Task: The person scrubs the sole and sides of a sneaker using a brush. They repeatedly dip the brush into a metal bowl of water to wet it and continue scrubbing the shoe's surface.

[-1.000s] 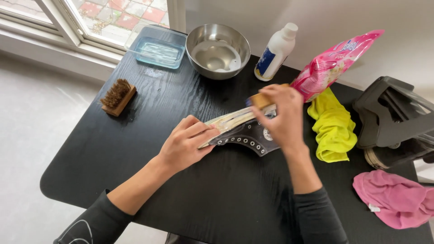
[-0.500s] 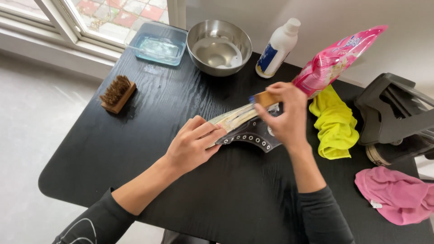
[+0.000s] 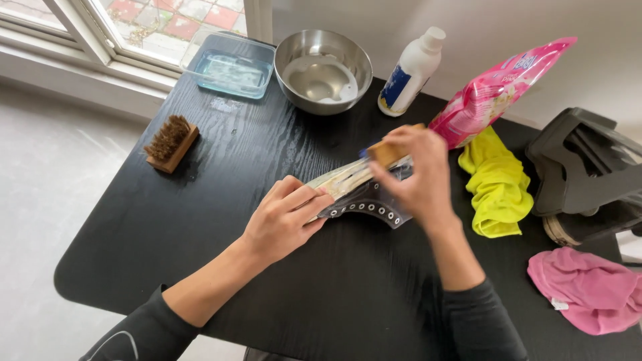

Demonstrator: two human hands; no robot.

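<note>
Shoe (image 3: 364, 200): lies sole-up, mid-table, in front of the steel bowl (image 3: 324, 70). Left hand (image 3: 284, 217) presses flat on it; right hand (image 3: 411, 175) pinches a small brush (image 3: 386, 152). Risk: a hard stroke could skid the shoe towards the bowl.

Seen from above, the person wears a black long-sleeved top, both sleeves pushed up toward the elbows, leaving forearms bare. A thin pale curved line marks the left sleeve. The left hand (image 3: 284, 224) and right hand (image 3: 414, 177) are ungloved, without rings.
</note>
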